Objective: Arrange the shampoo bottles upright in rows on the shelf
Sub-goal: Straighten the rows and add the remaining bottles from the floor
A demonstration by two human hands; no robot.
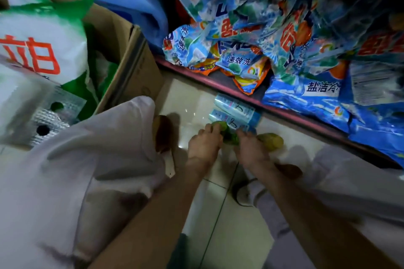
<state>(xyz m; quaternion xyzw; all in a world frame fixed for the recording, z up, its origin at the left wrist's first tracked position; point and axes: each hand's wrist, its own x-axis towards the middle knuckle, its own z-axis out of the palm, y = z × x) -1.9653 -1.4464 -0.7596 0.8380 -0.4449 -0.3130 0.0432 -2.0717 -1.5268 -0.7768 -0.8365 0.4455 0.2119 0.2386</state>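
Both hands down on floor-level bottles under loaded shelf.

Shelf (218, 82) packed with detergent bags (273, 46); cardboard box (135, 59) to left. On tiled floor (218, 214) just below shelf edge: two pale blue shampoo bottles (235, 111) lying flat, side by side, not yet upright. Left hand (203, 144) and right hand (251, 150) both curled round green bottle (228, 134), likely gathering it for standing up. Yellow bottle (271, 141) just beside right hand, also lying down.
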